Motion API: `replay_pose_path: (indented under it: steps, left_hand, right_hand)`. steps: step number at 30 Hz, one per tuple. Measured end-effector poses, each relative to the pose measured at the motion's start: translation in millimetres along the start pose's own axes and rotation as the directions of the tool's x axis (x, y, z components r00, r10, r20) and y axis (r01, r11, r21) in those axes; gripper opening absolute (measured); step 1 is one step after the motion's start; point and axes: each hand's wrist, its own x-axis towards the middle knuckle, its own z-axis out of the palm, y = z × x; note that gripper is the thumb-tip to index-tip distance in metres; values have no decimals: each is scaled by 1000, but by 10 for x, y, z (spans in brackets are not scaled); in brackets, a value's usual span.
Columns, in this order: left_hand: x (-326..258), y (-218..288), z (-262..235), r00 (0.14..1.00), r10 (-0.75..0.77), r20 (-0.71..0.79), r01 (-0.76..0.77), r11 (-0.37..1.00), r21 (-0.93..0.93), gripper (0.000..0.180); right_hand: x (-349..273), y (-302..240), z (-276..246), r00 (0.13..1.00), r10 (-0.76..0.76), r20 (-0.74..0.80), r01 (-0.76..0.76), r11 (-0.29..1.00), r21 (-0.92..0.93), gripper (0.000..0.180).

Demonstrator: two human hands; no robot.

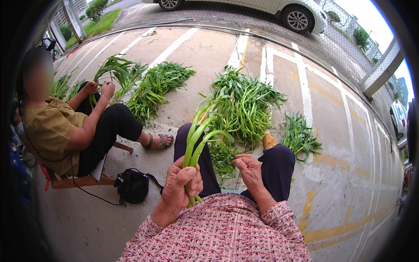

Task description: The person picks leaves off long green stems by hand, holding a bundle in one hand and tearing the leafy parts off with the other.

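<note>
My left hand [181,181] is closed around a small bunch of water spinach stems [196,146], held upright over my lap. The thick pale-green stalks bend over to the right at the top, and their cut ends stick out below my fist. To the right, my right hand [252,173] is raised above my lap with thumb and forefinger pinched together; whatever is between them, if anything, is too small to make out. A large heap of water spinach [246,105] lies on the ground beyond my knees. Between my legs lies a smaller leafy pile [223,158].
At my right foot is another small pile of greens [300,136]. A co-worker [72,126] sits on a wooden chair to the left, handling long stems beside another heap [159,89]. A black bag [132,185] rests on the floor. A fence and white car [262,6] stand beyond.
</note>
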Motion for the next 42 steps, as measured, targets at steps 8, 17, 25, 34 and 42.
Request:
replay_pose_path:
  steps: [8, 17, 25, 34, 42]
  left_hand:
    - [2, 9, 4, 1000, -22, 18, 23, 1000, -18, 16]
    - [-6, -19, 29, 999, -40, 1, 40, 999, -21, 15]
    - [3, -47, 75, 995, -95, -27, 97, 993, 70, 17]
    - [-10, -86, 56, 993, -111, -42, 114, 990, 83, 18]
    - [-39, -112, 44, 996, -76, -41, 81, 985, 152, 17]
  right_hand:
    - [-1, -86, 24, 996, 54, -73, -44, 990, 135, 16]
    - [47, -409, 91, 999, 46, -17, -39, 957, 286, 21]
    - [123, -680, 146, 995, -97, 8, 92, 961, 260, 21]
    - [103, -712, 117, 997, -78, 4, 76, 980, 186, 11]
    - [90, -565, 62, 987, 156, -42, -128, 915, 384, 10]
